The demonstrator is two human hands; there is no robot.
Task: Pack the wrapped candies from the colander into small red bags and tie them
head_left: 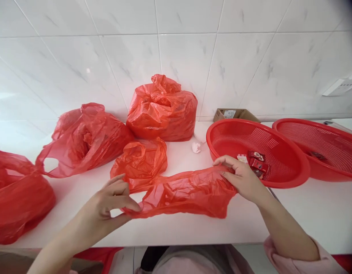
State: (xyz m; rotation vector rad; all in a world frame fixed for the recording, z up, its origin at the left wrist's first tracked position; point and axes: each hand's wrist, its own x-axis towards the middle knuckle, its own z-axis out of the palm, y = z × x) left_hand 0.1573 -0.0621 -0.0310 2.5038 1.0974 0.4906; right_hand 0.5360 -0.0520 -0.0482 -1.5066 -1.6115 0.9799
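A thin red plastic bag [190,194] is stretched sideways between my two hands, just above the white table. My left hand [110,205] pinches its left end between thumb and forefinger, the other fingers curled. At the bag's upper right end, my right hand [240,177] grips the plastic, with the fingers over the edge. Behind the held bag lies a second, crumpled red bag [144,161]. Close to my right hand stands a red perforated basket [278,152] with several small dark red packets [258,164] inside.
Filled red bags stand at the far left [18,201], the left [90,133] and against the tiled wall [164,110]. A second red basket [330,144] is at the right. Behind the baskets sits a cardboard box [247,115]. A crumpled white scrap [196,147] lies mid-table.
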